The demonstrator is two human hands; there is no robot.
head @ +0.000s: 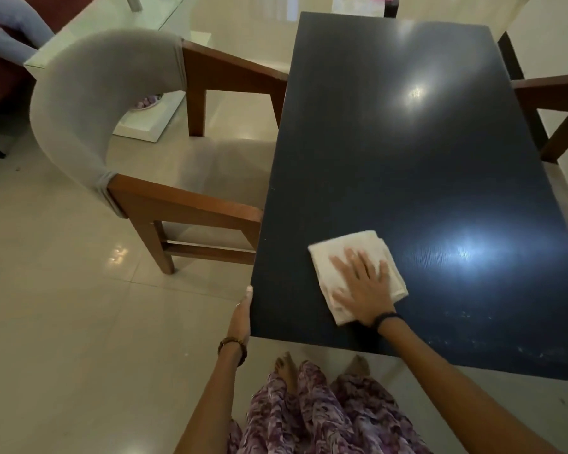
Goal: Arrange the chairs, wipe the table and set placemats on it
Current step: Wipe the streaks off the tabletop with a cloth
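Two chairs stand at the long sides of the dark table (407, 165). The left chair (118, 136), with a grey curved back and brown wooden arms, has its arm ends touching the left edge of the table. Near the front left corner of the table, the left hand (241, 317) rests against the table edge, the thumb lying on the corner; the other fingers are hidden below the top, so I cannot tell if they are curled. A bead bracelet is on this wrist. More to the right, a folded cream cloth (348, 257) lies flat on the near part of the table. The right hand (363, 285) presses on it from above with the palm down and the fingers straight and spread, and the cloth shows on all sides of the hand. This wrist has a dark band. At the far right, only the brown wooden frame of the right chair (558, 103) is visible, close to the table edge.
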